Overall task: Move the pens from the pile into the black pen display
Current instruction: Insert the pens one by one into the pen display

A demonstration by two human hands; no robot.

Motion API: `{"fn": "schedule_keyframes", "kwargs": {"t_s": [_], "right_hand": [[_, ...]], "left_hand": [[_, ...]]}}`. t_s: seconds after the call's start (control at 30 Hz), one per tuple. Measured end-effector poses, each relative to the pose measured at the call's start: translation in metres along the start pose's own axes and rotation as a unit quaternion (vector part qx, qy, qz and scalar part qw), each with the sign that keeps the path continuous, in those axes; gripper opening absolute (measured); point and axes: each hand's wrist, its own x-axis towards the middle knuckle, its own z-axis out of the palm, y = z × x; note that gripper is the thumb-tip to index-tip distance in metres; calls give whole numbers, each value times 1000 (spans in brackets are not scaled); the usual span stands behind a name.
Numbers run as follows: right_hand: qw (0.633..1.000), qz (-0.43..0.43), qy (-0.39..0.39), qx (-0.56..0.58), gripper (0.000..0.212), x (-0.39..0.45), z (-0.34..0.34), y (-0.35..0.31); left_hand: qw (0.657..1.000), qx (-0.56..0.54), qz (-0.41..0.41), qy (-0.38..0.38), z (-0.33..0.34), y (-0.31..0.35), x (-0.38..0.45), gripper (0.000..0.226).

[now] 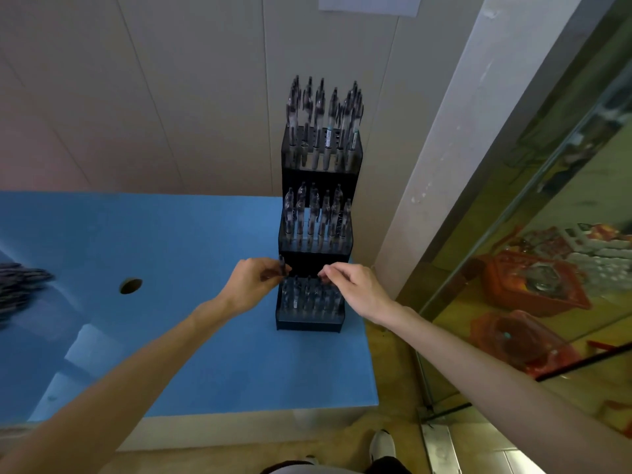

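In the head view, a black three-tier pen display [319, 258] is seen standing upright on a blue table [191, 354], near the table's right edge and close to a pale panelled wall [164, 97]. The top tier and the middle tier are filled with upright pens; the bottom tier [309, 311] also holds a row of upright pens, though blur prevents them from being counted.

The left hand [251, 285] is held at the upper left corner of the bottom tier. Its fingers are curled, and a dark pen [282, 265] is pinched between thumb and fingertips, standing roughly upright just above the tier's left end. The right hand [355, 289] is positioned over the right part of the same tier, its thumb and forefinger drawn together at the top of a pen there; whether that pen is actually gripped cannot be told.

The pile of pens [20, 289] is seen lying on the table at the far left edge, well apart from the display and blurred. A round hole [130, 286] is cut in the table between the pile and the display. To the right, a glass panel [547, 234] shows orange baskets [533, 289]. A white shoe [383, 446] is visible on the floor below.
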Motion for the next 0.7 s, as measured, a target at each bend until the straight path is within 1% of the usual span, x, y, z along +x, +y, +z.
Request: {"fn": "schedule_keyframes", "kwargs": {"t_s": [0.1,0.27,0.33,0.4,0.5,0.63,0.7], "right_hand": [[1000,-1,-3,-3,45,-1,1,4],[1000,6,-8,-1,33,0,6,5],[1000,10,-9,-3,37,0,7,2],[1000,13,-10,-9,39,-1,8,0],[1000,19,-9,-16,38,-1,6,-2],[999,15,5,-33,40,-4,-1,-2],[998,7,14,-58,44,-6,-5,-5]], "left_hand": [[997,58,7,-47,1,-2,4,14],[991,118,20,-59,5,-7,9,21],[987,143,12,-77,9,-8,11,19],[985,149,-3,-89,11,-7,11,15],[986,142,-14,-81,15,-6,10,16],[984,146,-31,-95,14,1,0,25],[986,142,-37,-74,11,3,-6,29]]}}
